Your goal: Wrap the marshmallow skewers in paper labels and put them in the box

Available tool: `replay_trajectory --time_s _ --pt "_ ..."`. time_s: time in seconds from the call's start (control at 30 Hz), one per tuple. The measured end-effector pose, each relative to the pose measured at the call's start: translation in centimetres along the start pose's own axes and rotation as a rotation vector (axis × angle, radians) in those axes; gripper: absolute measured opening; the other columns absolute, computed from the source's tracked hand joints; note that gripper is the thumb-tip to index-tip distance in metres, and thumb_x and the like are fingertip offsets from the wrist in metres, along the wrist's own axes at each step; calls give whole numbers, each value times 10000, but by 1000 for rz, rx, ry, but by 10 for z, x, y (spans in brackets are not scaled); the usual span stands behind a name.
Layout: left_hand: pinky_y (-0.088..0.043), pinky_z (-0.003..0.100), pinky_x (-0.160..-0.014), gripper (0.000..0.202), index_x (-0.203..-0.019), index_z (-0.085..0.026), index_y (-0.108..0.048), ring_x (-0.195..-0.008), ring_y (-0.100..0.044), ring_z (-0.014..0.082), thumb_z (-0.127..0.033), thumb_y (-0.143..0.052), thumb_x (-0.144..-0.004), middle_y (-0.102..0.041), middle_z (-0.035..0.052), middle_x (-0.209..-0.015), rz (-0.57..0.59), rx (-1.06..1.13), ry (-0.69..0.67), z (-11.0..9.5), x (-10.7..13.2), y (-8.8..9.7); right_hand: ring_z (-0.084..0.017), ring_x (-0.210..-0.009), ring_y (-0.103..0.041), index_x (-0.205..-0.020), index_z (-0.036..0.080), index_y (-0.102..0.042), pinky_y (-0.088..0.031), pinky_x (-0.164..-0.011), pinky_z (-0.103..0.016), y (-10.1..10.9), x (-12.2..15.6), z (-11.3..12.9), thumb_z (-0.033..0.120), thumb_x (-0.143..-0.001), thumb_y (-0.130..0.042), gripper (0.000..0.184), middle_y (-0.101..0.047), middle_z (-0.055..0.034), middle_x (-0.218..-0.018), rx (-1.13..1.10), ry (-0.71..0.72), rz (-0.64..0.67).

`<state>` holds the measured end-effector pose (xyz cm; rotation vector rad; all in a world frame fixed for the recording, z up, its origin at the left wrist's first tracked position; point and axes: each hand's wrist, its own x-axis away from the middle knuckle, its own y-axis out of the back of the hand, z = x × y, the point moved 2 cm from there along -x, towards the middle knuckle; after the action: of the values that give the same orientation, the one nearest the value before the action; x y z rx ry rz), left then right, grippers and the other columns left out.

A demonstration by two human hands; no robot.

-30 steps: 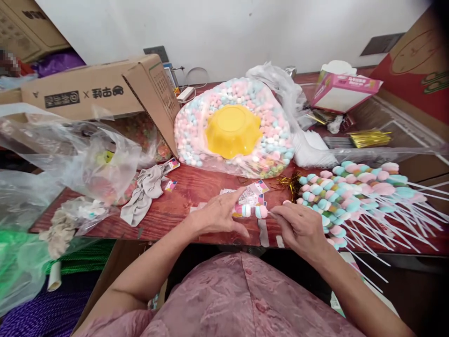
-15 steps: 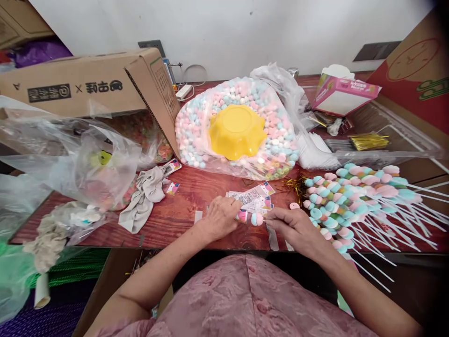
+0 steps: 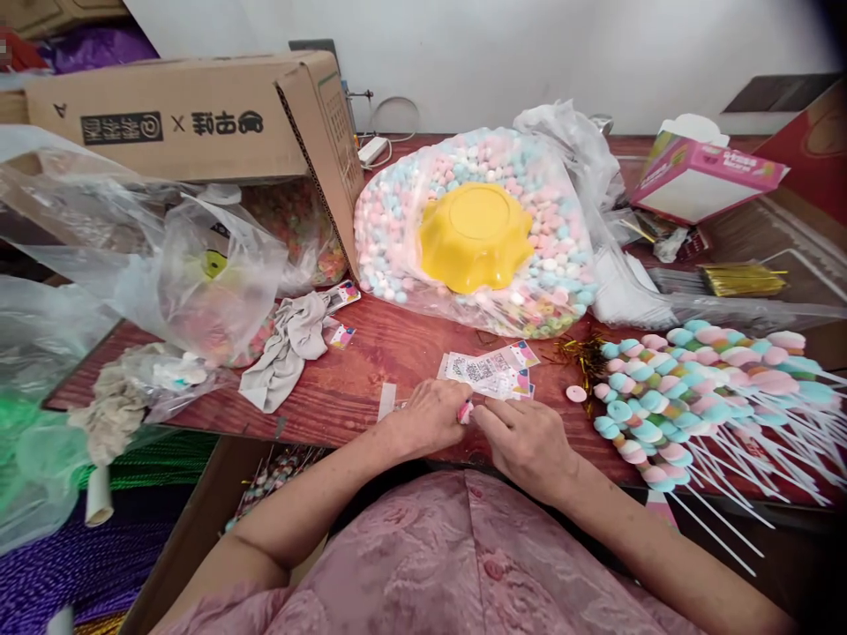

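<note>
Close to the table's front edge, my left hand (image 3: 431,414) is closed round a small pink-and-white printed piece (image 3: 466,411), mostly covered by the fingers. My right hand (image 3: 529,441) meets it from the right, its fingers pinched together; whatever they grip is hidden. No marshmallow shows between the hands. Just beyond them lie flat printed labels with codes (image 3: 486,372). A single pink marshmallow slice (image 3: 575,393) lies right of the labels. Farther right is a pile of pink, blue and white marshmallow skewers (image 3: 655,397), white sticks pointing right.
A yellow scalloped bowl (image 3: 475,238) rests upside down on a big bag of marshmallows (image 3: 390,238). At left stand a cardboard box (image 3: 178,123) and clear plastic bags (image 3: 218,238), with a grey cloth (image 3: 284,353) in front. Gold twist ties (image 3: 745,279) lie at right.
My hands have come together, and the pink-and-blue marshmallow seen between them is now out of sight. My right hand has turned, knuckles up. The whole view has shifted slightly.
</note>
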<state>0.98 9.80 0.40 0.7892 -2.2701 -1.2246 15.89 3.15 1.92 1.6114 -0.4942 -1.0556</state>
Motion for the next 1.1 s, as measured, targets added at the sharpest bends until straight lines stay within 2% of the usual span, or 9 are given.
replay_trajectory --time_s 0.13,0.27,0.33,0.4,0.53,0.8,0.97,1.03,1.1 --pt "-464 308 -777 442 -1086 -186 -609 -915 -638 237 -465 -707 -758 -692 52 -980 -21 140 -12 8 3 15 -138 -602 -496 -819 170 -653 -286 -582 -279 10 1 -23 108 -883 -408 261 -617 -34 -660 -84 -63 -10" --pt "-466 325 -760 199 -1036 -168 -630 -896 -653 244 -250 -553 -872 -696 82 -962 7 -98 25 16 5 15 -144 -601 -502 -793 166 -640 -273 -608 -292 24 3 -41 165 -923 -404 270 -627 -37 -657 -54 -97 -30" --pt "-471 347 -780 198 -1037 -148 -611 -915 -651 255 -168 -506 -870 -685 107 -994 -10 -253 16 16 5 9 -141 -570 -487 -763 168 -626 -241 -593 -299 26 2 -43 177 -925 -398 280 -618 -33 -630 -34 -106 49" --pt "-473 364 -803 181 -1029 -139 -591 -919 -647 257 -165 -502 -874 -674 114 -983 -34 -347 -11 14 3 3 -140 -557 -484 -780 168 -623 -211 -578 -301 24 2 -44 201 -934 -389 283 -624 -36 -627 -56 -141 171" --pt "-475 367 -815 147 -1000 -143 -577 -913 -642 252 -211 -537 -876 -662 106 -947 -38 -382 -87 8 -2 -4 -146 -542 -474 -851 164 -622 -161 -562 -305 19 0 -44 219 -941 -372 271 -638 -48 -637 -81 -224 408" --pt "-458 375 -824 156 -975 -152 -574 -899 -632 248 -113 -466 -869 -653 107 -917 10 -465 -136 11 -8 -2 -154 -600 -483 -858 187 -631 -133 -558 -307 32 -11 -53 180 -884 -445 188 -638 -49 -680 -101 -224 682" --pt "-464 383 -811 162 -992 -148 -580 -893 -638 256 -130 -453 -892 -655 115 -924 13 -477 -137 16 -8 2 -128 -535 -412 -786 194 -609 -123 -552 -306 42 -19 -66 179 -838 -474 145 -600 -23 -617 -87 -208 628" --pt "-467 369 -799 151 -1015 -149 -584 -900 -643 257 -218 -500 -910 -666 113 -950 19 -395 -99 16 -6 5 -119 -520 -393 -762 194 -598 -125 -551 -306 44 -22 -67 169 -836 -462 157 -590 -16 -605 -108 -192 579" --pt "-468 347 -785 247 -1044 -156 -590 -909 -647 257 -349 -585 -891 -680 103 -971 23 -249 -51 15 -5 7 -118 -520 -391 -764 191 -599 -127 -551 -307 42 -23 -63 161 -831 -456 161 -588 -16 -600 -116 -173 533"
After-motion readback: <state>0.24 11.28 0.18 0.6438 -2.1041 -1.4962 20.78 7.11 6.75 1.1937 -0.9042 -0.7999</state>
